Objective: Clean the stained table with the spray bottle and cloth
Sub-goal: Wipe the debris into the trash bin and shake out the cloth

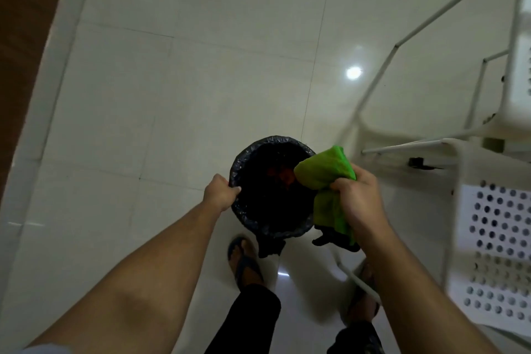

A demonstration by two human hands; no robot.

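Note:
A round bin lined with a black plastic bag point(244, 158) is lifted above the tiled floor. My left hand point(219, 192) grips its left rim. Something red-orange point(280, 175) lies inside the dark bin. My right hand point(357, 200) grips a bunched green cloth point(326, 171) over the bin's right rim, and the cloth's dark underside hangs down below my wrist. No spray bottle or stained table top shows in this view.
White perforated plastic chairs point(494, 236) with thin white metal legs point(376, 86) stand at the right. A brown wooden panel point(26, 23) runs along the left wall. My feet in dark sandals point(244, 259) stand on the glossy pale tiles point(172, 80).

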